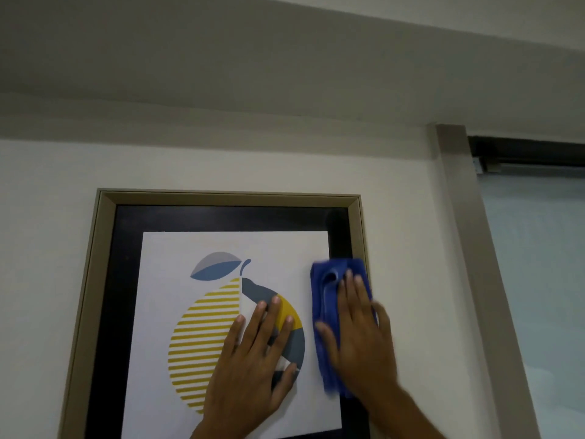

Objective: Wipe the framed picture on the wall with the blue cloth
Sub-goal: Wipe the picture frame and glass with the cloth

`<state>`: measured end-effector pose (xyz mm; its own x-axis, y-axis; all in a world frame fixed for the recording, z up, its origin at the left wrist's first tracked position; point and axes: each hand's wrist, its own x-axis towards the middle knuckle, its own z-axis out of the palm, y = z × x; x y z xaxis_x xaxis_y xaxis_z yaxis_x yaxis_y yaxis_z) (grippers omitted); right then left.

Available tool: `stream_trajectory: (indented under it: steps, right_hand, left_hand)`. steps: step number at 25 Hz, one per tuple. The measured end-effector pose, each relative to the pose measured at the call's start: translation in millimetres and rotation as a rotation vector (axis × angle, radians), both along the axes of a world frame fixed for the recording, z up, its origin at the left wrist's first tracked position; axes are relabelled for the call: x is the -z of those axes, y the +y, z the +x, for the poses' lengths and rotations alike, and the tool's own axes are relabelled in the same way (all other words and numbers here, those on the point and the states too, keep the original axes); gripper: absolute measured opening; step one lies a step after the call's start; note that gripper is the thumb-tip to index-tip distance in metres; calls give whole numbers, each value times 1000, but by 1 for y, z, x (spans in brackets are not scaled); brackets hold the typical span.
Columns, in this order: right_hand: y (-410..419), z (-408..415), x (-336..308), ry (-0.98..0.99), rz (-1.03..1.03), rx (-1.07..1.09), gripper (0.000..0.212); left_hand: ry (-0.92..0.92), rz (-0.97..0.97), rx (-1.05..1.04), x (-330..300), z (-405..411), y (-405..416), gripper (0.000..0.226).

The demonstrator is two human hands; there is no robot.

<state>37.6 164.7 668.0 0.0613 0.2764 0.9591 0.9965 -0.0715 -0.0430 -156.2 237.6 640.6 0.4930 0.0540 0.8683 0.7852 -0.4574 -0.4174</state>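
The framed picture (104, 248) hangs on a white wall: beige frame, black mat, white print of a striped yellow fruit with a blue leaf. My left hand (253, 359) lies flat on the print, fingers spread over the fruit, holding nothing. My right hand (357, 337) presses the folded blue cloth (326, 299) flat against the picture's right side, over the edge of the print and the black mat. The cloth shows above and to the left of the hand. The picture's lower part runs out of view.
A beige door or window post (468, 248) stands right of the picture, with frosted glass (538, 264) and a dark rail (525, 153) beyond it. Bare wall lies left of and above the frame, and the ceiling meets it overhead.
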Motion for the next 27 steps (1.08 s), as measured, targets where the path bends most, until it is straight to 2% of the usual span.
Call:
stream_trajectory:
  steps: [3, 6, 8, 11, 15, 20, 23, 27]
  right_hand:
    - [3, 2, -84, -25, 58, 31, 78]
    - [11, 3, -105, -24, 82, 51, 72]
    - [14, 2, -78, -6, 94, 45, 68]
    - [9, -2, -2, 19, 82, 12, 65]
    - [-13, 12, 106, -144, -66, 69, 57]
    - [-47, 40, 156, -162, -125, 29, 49]
    - [-81, 65, 187, -102, -87, -10, 55]
    - [-144, 121, 256, -48, -179, 113, 40]
  left_hand:
    - [-21, -9, 15, 3, -1, 1, 72]
    - [-22, 11, 32, 2, 0, 4, 74]
    - [-20, 13, 43, 4, 1, 7, 74]
    - [-50, -34, 56, 9, 5, 5, 71]
    - [10, -132, 81, 47, 22, -12, 71]
    - [114, -276, 267, 92, 69, -40, 74]
    - [185, -323, 337, 116, 108, -61, 73]
    - [347, -406, 447, 174, 177, -94, 76]
